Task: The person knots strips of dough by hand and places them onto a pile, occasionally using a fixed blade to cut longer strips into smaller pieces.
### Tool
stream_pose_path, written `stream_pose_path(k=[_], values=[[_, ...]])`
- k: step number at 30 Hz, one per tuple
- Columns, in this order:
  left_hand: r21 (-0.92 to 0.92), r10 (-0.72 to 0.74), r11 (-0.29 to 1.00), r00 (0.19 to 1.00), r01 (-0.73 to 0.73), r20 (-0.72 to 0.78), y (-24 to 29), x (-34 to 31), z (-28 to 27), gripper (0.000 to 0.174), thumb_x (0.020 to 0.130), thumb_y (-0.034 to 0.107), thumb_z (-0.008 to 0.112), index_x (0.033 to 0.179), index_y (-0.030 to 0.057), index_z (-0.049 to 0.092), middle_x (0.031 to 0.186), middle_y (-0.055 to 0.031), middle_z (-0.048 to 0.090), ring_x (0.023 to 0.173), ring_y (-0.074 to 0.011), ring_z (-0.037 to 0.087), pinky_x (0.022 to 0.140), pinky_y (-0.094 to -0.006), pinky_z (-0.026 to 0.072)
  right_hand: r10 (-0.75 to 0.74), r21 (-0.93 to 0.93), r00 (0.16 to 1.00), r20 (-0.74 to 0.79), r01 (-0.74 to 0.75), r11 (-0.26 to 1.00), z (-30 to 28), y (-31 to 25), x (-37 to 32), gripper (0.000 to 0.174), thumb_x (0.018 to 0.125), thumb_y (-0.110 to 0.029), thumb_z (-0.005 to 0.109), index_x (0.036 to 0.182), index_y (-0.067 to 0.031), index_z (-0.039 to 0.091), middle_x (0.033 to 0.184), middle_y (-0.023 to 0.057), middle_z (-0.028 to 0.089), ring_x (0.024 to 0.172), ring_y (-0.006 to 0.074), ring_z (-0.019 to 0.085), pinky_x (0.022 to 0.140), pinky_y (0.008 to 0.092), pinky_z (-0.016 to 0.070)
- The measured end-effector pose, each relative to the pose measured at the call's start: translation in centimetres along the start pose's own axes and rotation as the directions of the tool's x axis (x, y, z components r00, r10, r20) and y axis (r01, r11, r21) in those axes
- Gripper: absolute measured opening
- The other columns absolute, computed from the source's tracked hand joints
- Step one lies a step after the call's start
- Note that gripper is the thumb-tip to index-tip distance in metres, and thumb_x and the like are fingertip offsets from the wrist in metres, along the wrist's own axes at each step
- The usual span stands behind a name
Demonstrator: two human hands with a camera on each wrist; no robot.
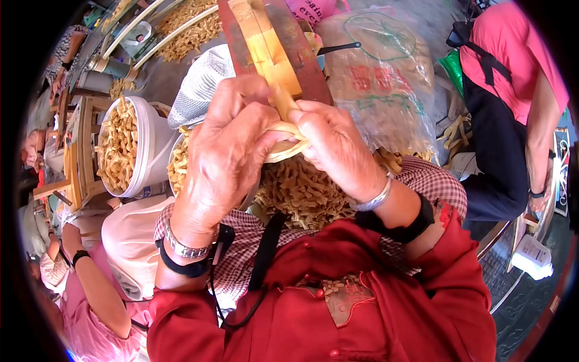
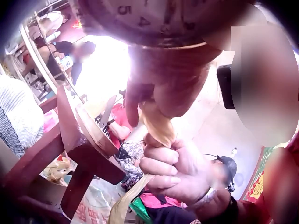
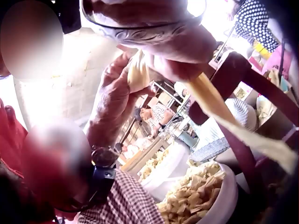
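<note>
On the near side of the wooden block (image 1: pixel 286 78), the left hand (image 1: pixel 223 145) and right hand (image 1: pixel 338 142) pinch a looped strip (image 1: pixel 282 155), fingers bent round it, seemingly to keep its loop from slipping. Knotted pieces (image 1: pixel 304 190) lie nearer the body than the block.

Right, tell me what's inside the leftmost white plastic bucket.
The round white plastic bucket holds short, knobbly tan pieces, heaped to its rim; anything beneath the top layer is covered.

Bench (image 1: pixel 310 75) ahead, bucket (image 1: pixel 146 151) left (heaped), open air before chest (image 1: pixel 368 301)
</note>
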State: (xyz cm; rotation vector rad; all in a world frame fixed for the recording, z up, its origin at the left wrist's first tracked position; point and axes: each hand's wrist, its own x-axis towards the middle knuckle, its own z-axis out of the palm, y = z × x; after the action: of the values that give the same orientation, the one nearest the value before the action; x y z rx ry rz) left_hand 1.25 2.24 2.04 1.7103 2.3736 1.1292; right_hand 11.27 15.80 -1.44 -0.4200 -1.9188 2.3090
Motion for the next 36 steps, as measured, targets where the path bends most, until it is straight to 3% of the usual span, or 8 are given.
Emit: stream_pose_path(k=[6,9,13,18,21,26,29,36], values=[[-0.259,-0.189,0.941,0.972,0.219,0.138,-0.8,-0.7,-0.3,0.015,0.085,0.007,0.065,0.096,0.0016,0.058,0.081,-0.0030,0.060,0.074,-0.0099,0.057,0.067,-0.0244,0.0474,0.094,-0.029,0.973,0.209,-0.090,0.996,-1.0,-0.2,0.2,0.042,0.097,-0.038,0.042,0.087,-0.0003,0.057,0.068,0.0001,0.051,0.063,0.0065,0.044,0.055,0.0240,0.0366],[-0.889,-0.335,0.268,0.901,0.371,0.275,-1.5,-0.5,-0.3,0.016,0.087,0.008,0.062,0.102,0.0029,0.057,0.071,0.0021,0.057,0.061,-0.0044,0.047,0.054,-0.0190,0.0372,-0.308,-0.176,0.940,0.148,0.332,0.927,-0.2,1.0,0.4,0.042,0.097,-0.041,0.044,0.090,-0.0019,0.056,0.069,0.0009,0.052,0.062,0.0072,0.044,0.055,0.0240,0.0373],[-0.955,-0.326,0.037,0.907,0.293,0.266,0.1,-0.2,0.2,0.033,0.088,0.011,0.062,0.118,0.0002,0.054,0.084,-0.0003,0.058,0.069,-0.0037,0.048,0.061,-0.0183,0.0377,-0.263,-0.092,0.948,0.177,0.282,0.955,-1.0,-0.4,0.3,0.039,0.096,-0.042,0.045,0.094,-0.0041,0.056,0.066,0.0000,0.049,0.060,0.0070,0.045,0.054,0.0233,0.0378],[-0.560,-0.135,0.811,0.985,0.170,0.104,-0.9,-0.2,0.6,0.031,0.087,0.015,0.062,0.115,0.0016,0.060,0.107,-0.0072,0.060,0.093,-0.0144,0.054,0.086,-0.0267,0.0425,-0.114,-0.010,0.982,0.148,0.116,0.993,-1.0,0.3,-0.1,0.039,0.096,-0.039,0.045,0.095,-0.0021,0.055,0.066,-0.0013,0.048,0.059,0.0066,0.046,0.052,0.0217,0.0370],[-0.440,-0.055,0.893,0.994,0.089,0.090,-0.9,-0.3,1.2,0.039,0.089,0.022,0.060,0.123,0.0026,0.056,0.111,-0.0068,0.059,0.106,-0.0173,0.052,0.091,-0.0300,0.0411,-0.173,-0.030,0.975,0.141,0.179,0.983,-0.9,1.1,0.1,0.032,0.096,-0.032,0.048,0.100,-0.0006,0.052,0.071,0.0005,0.054,0.065,0.0076,0.052,0.056,0.0207,0.0419],[-0.800,-0.358,0.362,0.864,0.479,0.355,-0.3,-0.8,1.9,0.048,0.097,0.040,0.042,0.121,-0.0006,0.053,0.108,-0.0108,0.060,0.087,-0.0164,0.060,0.065,-0.0285,0.0539,-0.230,0.092,0.973,0.010,0.228,0.969,-0.6,1.1,0.2,0.028,0.095,-0.023,0.052,0.111,-0.0008,0.043,0.084,0.0053,0.064,0.076,0.0120,0.061,0.065,0.0232,0.0495],[-0.874,-0.158,-0.009,0.863,0.485,0.480,-1.2,-1.0,1.4,0.048,0.097,0.039,0.043,0.117,-0.0025,0.055,0.101,-0.0112,0.060,0.082,-0.0163,0.060,0.065,-0.0295,0.0539,-0.242,0.033,0.970,-0.036,0.243,0.969,-1.1,1.4,-0.1,0.024,0.095,-0.025,0.053,0.102,-0.0033,0.050,0.077,0.0012,0.059,0.067,0.0075,0.055,0.058,0.0213,0.0438],[-0.914,-0.302,-0.053,0.866,0.402,0.398,-2.2,-0.8,-0.7,0.049,0.098,0.037,0.040,0.115,-0.0076,0.053,0.094,-0.0086,0.055,0.068,-0.0126,0.054,0.061,-0.0307,0.0529,-0.325,-0.467,0.944,-0.055,0.263,0.844,-5.1,2.3,-0.5,0.025,0.091,-0.026,0.060,0.084,-0.0022,0.059,0.062,-0.0051,0.047,0.054,0.0043,0.042,0.050,0.0213,0.0343]])
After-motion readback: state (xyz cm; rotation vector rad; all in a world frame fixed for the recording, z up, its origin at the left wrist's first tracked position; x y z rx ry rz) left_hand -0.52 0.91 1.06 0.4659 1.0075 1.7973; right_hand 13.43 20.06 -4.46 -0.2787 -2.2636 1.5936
